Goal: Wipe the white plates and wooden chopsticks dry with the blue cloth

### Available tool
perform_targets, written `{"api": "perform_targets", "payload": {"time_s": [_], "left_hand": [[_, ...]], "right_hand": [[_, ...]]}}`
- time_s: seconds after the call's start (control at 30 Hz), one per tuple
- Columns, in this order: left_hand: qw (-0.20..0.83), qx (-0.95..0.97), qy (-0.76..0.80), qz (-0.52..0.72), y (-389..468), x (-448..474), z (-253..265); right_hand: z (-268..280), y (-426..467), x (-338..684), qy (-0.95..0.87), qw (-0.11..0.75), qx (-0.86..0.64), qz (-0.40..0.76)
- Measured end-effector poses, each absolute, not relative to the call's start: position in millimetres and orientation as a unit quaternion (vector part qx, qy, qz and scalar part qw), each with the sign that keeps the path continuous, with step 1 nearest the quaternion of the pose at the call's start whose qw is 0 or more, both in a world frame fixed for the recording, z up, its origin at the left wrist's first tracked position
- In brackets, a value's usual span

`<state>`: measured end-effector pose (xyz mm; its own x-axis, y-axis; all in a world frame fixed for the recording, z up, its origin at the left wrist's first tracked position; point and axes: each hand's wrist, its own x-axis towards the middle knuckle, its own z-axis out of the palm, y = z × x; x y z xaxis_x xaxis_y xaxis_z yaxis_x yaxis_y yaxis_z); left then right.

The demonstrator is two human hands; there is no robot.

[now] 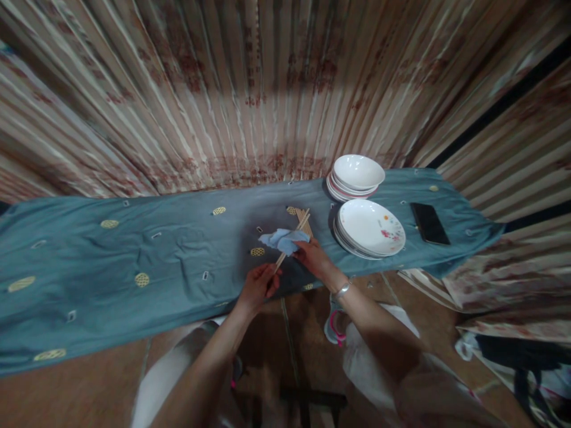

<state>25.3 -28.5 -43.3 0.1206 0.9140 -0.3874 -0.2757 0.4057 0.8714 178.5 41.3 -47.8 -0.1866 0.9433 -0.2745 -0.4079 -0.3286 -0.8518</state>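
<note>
My left hand [261,284] is closed around the near end of a pair of chopsticks [280,260], which slant up and away to the right. A light blue cloth [285,239] is wrapped over the middle of them. My right hand [312,257], with a silver bangle at the wrist, grips that cloth around the chopsticks. Just beyond the cloth, more chopsticks [300,215] lie on the table, partly hidden by the held pair and my right hand.
The long table has a teal patterned cloth [178,249]. Right of my hands stand a stack of plates [368,226] and, behind it, a stack of bowls [358,173]. A black phone [429,223] lies farther right. Pleated curtains [276,89] hang along the back.
</note>
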Motion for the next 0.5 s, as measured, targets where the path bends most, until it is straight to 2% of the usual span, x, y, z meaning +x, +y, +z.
{"api": "perform_targets", "payload": {"time_s": [0.23,0.5], "left_hand": [[0.687,0.335,0.489,0.421,-32,26,-41],[0.687,0.308,0.494,0.434,-32,27,-39]], "right_hand": [[-31,64,200,-0.283,0.554,-0.438,0.649],[-26,67,208,-0.298,0.565,-0.425,0.641]]}}
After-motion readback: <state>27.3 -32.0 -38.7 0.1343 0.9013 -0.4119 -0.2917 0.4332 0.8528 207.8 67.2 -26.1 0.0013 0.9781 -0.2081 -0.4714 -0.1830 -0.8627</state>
